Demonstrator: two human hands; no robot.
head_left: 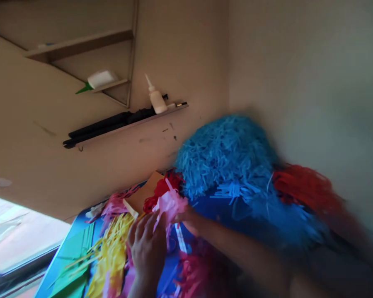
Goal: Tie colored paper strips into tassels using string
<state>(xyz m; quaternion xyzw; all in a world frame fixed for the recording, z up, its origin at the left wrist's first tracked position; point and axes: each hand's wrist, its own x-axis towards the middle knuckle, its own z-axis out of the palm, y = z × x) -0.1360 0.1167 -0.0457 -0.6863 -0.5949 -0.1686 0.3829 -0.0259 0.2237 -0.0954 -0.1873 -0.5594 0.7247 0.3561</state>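
Observation:
Pink fringed tissue paper [170, 205] lies between my two hands over the blue table. My right hand [188, 218] reaches in from the right, its fingers closed on the paper's right side. My left hand [147, 242] is at the paper's left edge with the fingers spaced apart and bent forward; whether it grips the paper is hidden. Yellow tissue strips [112, 252] lie just left of my left hand. Behind the pink paper sits a bunch of red paper [166, 188]. Magenta fringed paper [195, 271] is below my right forearm, blurred.
A large blue fringed heap [226, 153] fills the back corner, with red strips [304, 182] to its right. Green paper [71, 265] lies at the table's left. On a wall shelf [127, 126] stands a glue bottle [157, 100]; another bottle [102, 78] lies higher up. A window [15, 231] is lower left.

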